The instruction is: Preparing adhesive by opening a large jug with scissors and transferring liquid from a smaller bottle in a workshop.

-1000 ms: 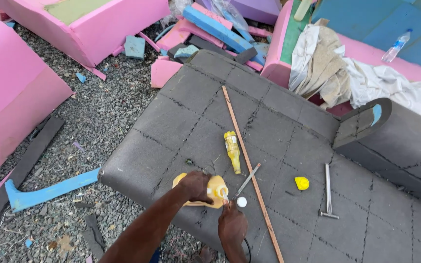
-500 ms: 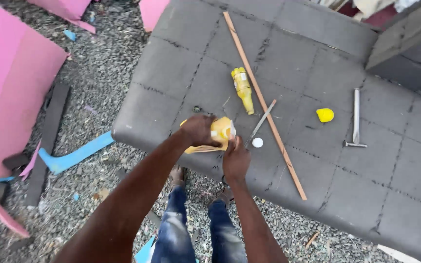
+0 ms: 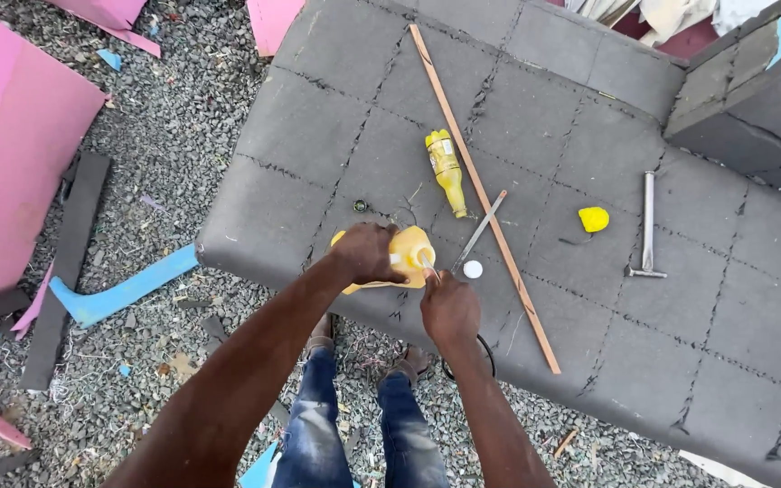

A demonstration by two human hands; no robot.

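Yellow jug is lying tipped on its side near the front edge of a large grey quilted foam slab, which is serving as the counter. The left hand is clasping the jug's body from above, its grip wrapping around the plastic. The right hand is sitting just in front of the jug's mouth with its grip pinching a thin pale stick-like tool whose tip is touching the opening; what exactly the tool is cannot be told. A small white cap is lying on the foam just beside the right hand.

Further back, a yellow bottle is lying on its side next to a long wooden strip that is running diagonally across the slab. A slim metal rod is resting against that strip, near the cap. To the right, a small yellow lump is sitting close to a metal hammer-like tool, the two apart from each other.

The person's legs in blue jeans are standing on grey gravel below the slab. Pink foam panels and a blue foam offcut are lying on the gravel at the left.
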